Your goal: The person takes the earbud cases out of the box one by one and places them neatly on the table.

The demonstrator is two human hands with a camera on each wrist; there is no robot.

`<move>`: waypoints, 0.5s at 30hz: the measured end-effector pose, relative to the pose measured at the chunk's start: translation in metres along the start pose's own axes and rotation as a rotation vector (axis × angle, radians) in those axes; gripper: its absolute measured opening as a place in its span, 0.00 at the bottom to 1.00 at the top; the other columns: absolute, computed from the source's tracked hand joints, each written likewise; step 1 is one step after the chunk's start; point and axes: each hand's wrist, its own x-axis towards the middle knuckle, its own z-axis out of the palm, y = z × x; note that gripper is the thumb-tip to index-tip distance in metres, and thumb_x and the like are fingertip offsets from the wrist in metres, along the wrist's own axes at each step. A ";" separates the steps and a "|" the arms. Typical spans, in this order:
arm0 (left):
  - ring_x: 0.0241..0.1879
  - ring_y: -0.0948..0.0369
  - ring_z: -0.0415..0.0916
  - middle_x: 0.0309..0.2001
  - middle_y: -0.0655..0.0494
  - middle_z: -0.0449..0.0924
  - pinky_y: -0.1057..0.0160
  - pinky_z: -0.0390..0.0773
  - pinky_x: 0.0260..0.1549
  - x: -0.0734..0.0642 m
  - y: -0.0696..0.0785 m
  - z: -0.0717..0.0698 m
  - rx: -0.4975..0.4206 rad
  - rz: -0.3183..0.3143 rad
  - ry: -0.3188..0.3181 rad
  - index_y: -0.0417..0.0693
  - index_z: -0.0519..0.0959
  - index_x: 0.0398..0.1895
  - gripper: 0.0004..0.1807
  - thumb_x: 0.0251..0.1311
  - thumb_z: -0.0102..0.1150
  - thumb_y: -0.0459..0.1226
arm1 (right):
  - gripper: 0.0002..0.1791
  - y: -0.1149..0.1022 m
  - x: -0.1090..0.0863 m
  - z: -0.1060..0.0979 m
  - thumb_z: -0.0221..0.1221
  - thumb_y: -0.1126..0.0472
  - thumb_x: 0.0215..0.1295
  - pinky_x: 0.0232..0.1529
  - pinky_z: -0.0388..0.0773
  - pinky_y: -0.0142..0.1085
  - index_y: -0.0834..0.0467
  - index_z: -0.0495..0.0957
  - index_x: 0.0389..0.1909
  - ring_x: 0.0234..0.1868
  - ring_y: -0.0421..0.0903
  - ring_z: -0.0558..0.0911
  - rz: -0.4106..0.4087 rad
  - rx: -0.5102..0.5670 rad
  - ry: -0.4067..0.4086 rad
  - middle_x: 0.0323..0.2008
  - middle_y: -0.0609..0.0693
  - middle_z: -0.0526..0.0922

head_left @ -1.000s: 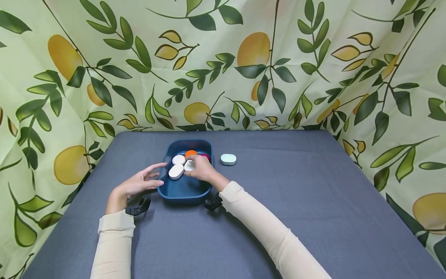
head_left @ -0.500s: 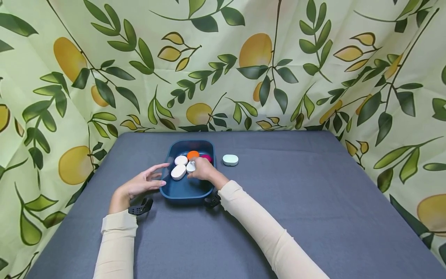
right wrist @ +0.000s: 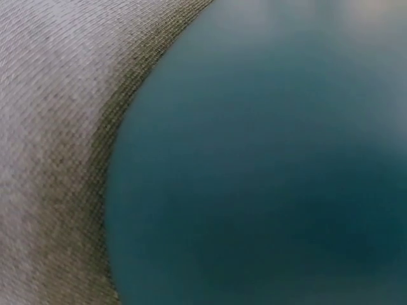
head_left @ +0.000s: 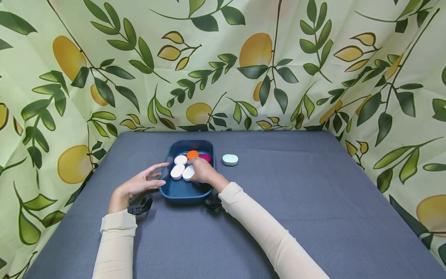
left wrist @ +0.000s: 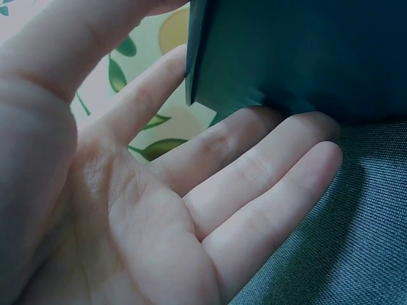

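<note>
A dark blue rounded bin stands on the table in the head view. Inside are smooth oval bars that look like soap: two white ones at left, an orange one at the back and a magenta one at right. My right hand reaches into the bin and pinches another white oval bar at its right side. Beside the left wall is my left hand, fingers extended; its fingertips meet that wall in the left wrist view.
A pale mint oval bar lies on the grey-blue tablecloth, just right of the bin. A curtain with leaves and yellow fruit hangs behind and at both sides. The right wrist view shows mostly blurred bin wall.
The white bar under my right hand has moved slightly towards me and now sits beside the front white bar. More of it shows. My left hand keeps its place by the bin.
</note>
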 end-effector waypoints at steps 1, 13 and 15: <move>0.75 0.34 0.39 0.76 0.31 0.38 0.44 0.69 0.65 0.000 0.000 0.000 0.001 0.000 0.002 0.50 0.48 0.76 0.42 0.64 0.59 0.41 | 0.32 0.000 0.000 0.000 0.69 0.64 0.53 0.64 0.75 0.39 0.59 0.74 0.62 0.57 0.49 0.77 -0.007 -0.009 -0.010 0.59 0.52 0.80; 0.75 0.34 0.40 0.76 0.30 0.39 0.43 0.68 0.65 0.000 0.000 0.000 0.013 -0.007 0.008 0.52 0.48 0.76 0.42 0.64 0.59 0.42 | 0.22 0.000 -0.003 0.000 0.67 0.66 0.54 0.58 0.77 0.35 0.56 0.81 0.53 0.52 0.47 0.79 -0.045 -0.092 -0.039 0.54 0.52 0.83; 0.75 0.34 0.40 0.76 0.30 0.39 0.43 0.68 0.65 0.000 0.000 0.000 0.017 -0.006 0.009 0.52 0.48 0.76 0.42 0.64 0.59 0.42 | 0.22 0.000 -0.003 0.001 0.69 0.64 0.54 0.57 0.77 0.35 0.56 0.82 0.52 0.52 0.47 0.79 -0.059 -0.105 -0.049 0.53 0.52 0.82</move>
